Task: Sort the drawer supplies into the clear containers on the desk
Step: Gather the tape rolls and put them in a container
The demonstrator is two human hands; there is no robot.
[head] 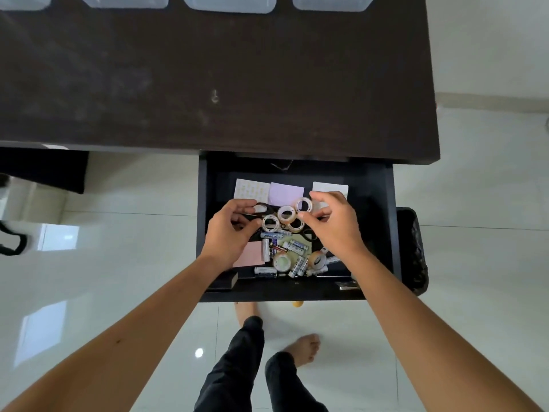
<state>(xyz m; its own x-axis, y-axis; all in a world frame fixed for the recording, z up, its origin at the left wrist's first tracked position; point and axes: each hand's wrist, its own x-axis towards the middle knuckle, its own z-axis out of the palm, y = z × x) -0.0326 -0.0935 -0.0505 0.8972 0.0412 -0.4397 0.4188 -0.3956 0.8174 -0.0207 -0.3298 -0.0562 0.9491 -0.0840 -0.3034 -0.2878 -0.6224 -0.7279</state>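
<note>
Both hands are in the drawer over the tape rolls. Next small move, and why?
Probably close the fingers on the tape rolls and lift them out toward the clear containers at the desk's far edge. Both the left hand and right hand already curl around the cluster from either side, while batteries and sticky notes lie untouched in the drawer. Whether either grip is firm yet is unclear.
</note>
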